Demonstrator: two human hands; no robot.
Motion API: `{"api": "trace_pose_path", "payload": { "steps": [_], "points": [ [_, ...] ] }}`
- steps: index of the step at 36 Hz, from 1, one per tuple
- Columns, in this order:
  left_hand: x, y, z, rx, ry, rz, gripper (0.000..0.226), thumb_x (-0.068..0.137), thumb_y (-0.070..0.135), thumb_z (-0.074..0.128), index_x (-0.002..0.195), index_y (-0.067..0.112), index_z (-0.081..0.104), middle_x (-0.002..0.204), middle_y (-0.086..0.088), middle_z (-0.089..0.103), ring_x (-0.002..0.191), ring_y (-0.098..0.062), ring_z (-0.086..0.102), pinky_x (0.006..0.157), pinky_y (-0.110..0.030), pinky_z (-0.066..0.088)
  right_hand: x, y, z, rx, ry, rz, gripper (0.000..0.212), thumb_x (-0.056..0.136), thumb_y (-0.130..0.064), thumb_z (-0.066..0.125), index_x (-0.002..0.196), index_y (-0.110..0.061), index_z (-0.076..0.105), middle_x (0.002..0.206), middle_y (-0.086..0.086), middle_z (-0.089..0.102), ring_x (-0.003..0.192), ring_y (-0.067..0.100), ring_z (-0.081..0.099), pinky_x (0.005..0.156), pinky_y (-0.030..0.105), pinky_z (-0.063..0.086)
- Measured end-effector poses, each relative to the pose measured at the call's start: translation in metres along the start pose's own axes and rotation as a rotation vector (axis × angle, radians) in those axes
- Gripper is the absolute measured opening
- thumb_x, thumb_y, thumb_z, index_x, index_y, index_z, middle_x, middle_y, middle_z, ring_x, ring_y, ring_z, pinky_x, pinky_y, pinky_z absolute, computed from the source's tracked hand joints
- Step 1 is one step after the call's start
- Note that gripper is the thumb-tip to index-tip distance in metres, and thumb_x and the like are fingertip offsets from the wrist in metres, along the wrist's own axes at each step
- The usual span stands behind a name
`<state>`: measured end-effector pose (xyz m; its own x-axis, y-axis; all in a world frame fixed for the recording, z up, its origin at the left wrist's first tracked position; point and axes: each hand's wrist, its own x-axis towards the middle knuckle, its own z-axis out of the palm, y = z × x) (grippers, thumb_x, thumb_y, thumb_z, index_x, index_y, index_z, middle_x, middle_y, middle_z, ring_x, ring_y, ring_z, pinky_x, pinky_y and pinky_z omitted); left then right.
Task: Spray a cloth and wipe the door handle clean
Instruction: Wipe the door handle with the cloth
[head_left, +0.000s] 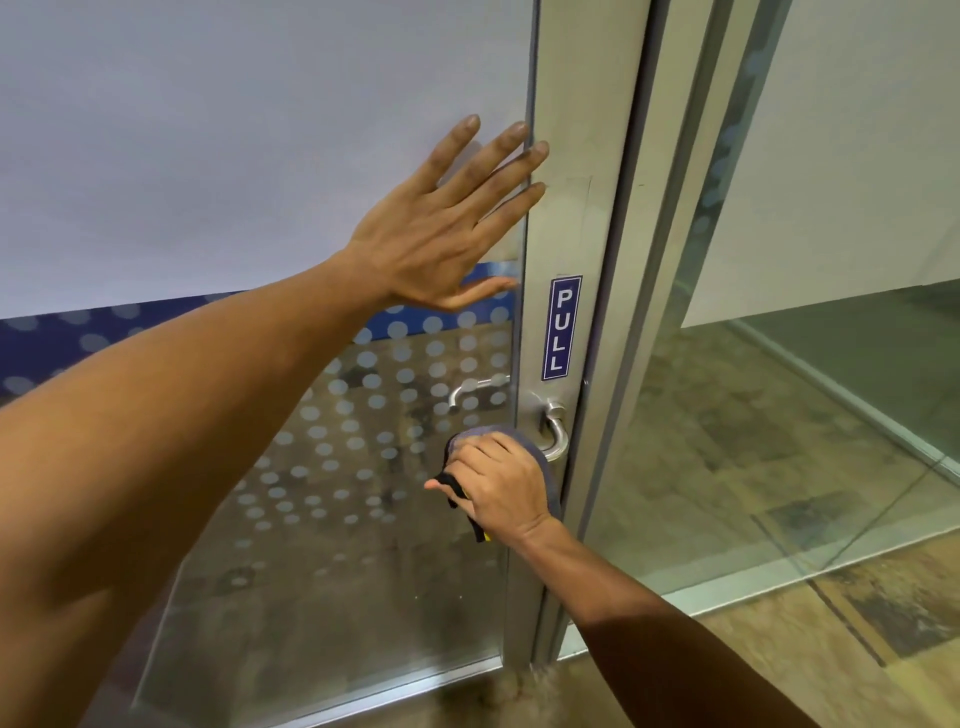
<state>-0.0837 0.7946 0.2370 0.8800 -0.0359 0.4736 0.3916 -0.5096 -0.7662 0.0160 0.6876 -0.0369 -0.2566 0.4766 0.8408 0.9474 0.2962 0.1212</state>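
1. While the left hand (431, 228) lies flat against the glass door (260, 156), its fingers are open and spread, with the fingertips reaching the edge of the metal door frame (582, 218).
2. Lower down, the right hand (501, 483) is closed around a grey cloth (545, 470), pressing it onto the door handle (556, 431).
3. That handle is a silver lever fixed to the metal frame, just below a blue sticker (561, 327) that reads "PULL" from top to bottom.
4. Only the curved part of the handle beside its round mount shows; the rest is covered by the cloth and the hand.
5. A dark strip with a bit of yellow hangs from under the right hand's thumb side; whether it is part of the cloth cannot be told.
6. Through the glass, a second lever (475, 387) shows on the far side of the door, just left of the frame.
7. Across the lower glass runs a pattern of pale frosted dots (322, 447), with a blue band above it and a plain frosted area higher up.
8. Right of the frame stands a fixed glass panel (779, 415), and a patchy brown floor (857, 613) lies beneath.
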Motion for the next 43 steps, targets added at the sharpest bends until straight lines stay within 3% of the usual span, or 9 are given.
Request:
{"api": "trace_pose_path", "payload": {
  "steps": [12,21,26,29,32,36,39,41,43],
  "points": [
    [0.0,0.001,-0.004,-0.003,-0.002,-0.002,0.094,0.099,0.074,0.007,0.162,0.005,0.015,0.17,-0.022,0.012,0.158,-0.04,0.009,0.125,-0.056,0.0,0.006,-0.002,-0.019,0.066,-0.075,-0.029,0.053,0.099,-0.052,0.056,0.06,-0.017,0.062,0.057,-0.001,0.059,0.055,0.018,0.052,0.055,0.034,0.046],
    [0.0,0.001,-0.003,0.023,0.007,0.001,0.094,0.099,0.074,0.005,0.162,0.005,0.014,0.17,-0.021,0.01,0.158,-0.04,0.008,0.125,-0.055,-0.002,-0.02,0.001,-0.052,0.245,0.022,0.025,0.046,0.097,-0.043,0.064,0.062,-0.014,0.062,0.061,0.0,0.059,0.06,0.019,0.052,0.06,0.034,0.044],
    [0.0,0.001,-0.002,0.024,0.018,-0.003,0.094,0.099,0.073,0.004,0.162,0.005,0.015,0.17,-0.021,0.011,0.158,-0.04,0.008,0.125,-0.054,-0.004,-0.033,0.001,-0.077,0.436,0.241,0.586,0.05,0.099,-0.049,0.056,0.07,-0.011,0.068,0.07,0.0,0.064,0.069,0.018,0.058,0.066,0.035,0.048],
    [-0.001,0.001,-0.002,0.027,0.013,-0.004,0.094,0.099,0.073,0.004,0.162,0.004,0.017,0.17,-0.022,0.011,0.158,-0.04,0.007,0.125,-0.054,-0.005,-0.02,0.013,-0.09,0.562,0.443,0.935,0.032,0.1,-0.052,0.048,0.075,-0.036,0.062,0.071,-0.014,0.061,0.069,0.001,0.057,0.065,0.021,0.044],
    [-0.001,0.001,-0.003,0.033,0.012,-0.003,0.093,0.099,0.072,0.005,0.162,0.005,0.017,0.17,-0.021,0.011,0.158,-0.039,0.008,0.125,-0.053,-0.006,0.002,0.033,-0.094,0.574,0.526,1.008,0.033,0.099,-0.054,0.047,0.076,-0.034,0.059,0.072,-0.013,0.061,0.069,-0.003,0.056,0.064,0.017,0.042],
    [-0.001,0.001,-0.002,0.038,0.015,-0.001,0.093,0.099,0.072,0.007,0.162,0.004,0.017,0.17,-0.022,0.012,0.158,-0.039,0.009,0.125,-0.053,-0.006,0.023,0.045,-0.082,0.624,0.319,1.001,0.031,0.099,-0.052,0.048,0.082,-0.031,0.065,0.078,-0.009,0.07,0.077,0.001,0.066,0.068,0.014,0.046],
    [0.0,0.001,-0.001,0.047,0.023,-0.001,0.092,0.1,0.072,0.006,0.162,0.004,0.017,0.17,-0.022,0.012,0.158,-0.039,0.009,0.125,-0.053,-0.006,0.027,0.039,-0.067,0.733,0.016,1.055,0.033,0.101,-0.049,0.048,0.084,-0.029,0.069,0.08,-0.008,0.075,0.081,0.013,0.07,0.077,0.022,0.053],
    [0.0,0.001,0.0,0.055,0.028,-0.001,0.092,0.1,0.072,0.007,0.162,0.005,0.017,0.17,-0.022,0.012,0.158,-0.039,0.01,0.125,-0.053,-0.006,0.022,0.032,-0.059,0.569,-0.258,0.894,0.042,0.1,-0.055,0.043,0.097,-0.022,0.07,0.093,-0.003,0.076,0.095,0.019,0.068,0.1,0.04,0.048],
    [-0.001,0.001,0.0,0.055,0.028,-0.003,0.092,0.1,0.071,0.007,0.162,0.005,0.017,0.17,-0.022,0.012,0.158,-0.039,0.01,0.125,-0.053,-0.006,0.017,0.025,-0.058,0.283,-0.493,0.644,0.067,0.091,-0.075,0.032,0.114,-0.021,0.065,0.109,-0.002,0.072,0.11,0.019,0.062,0.115,0.045,0.032]
  ]
}}
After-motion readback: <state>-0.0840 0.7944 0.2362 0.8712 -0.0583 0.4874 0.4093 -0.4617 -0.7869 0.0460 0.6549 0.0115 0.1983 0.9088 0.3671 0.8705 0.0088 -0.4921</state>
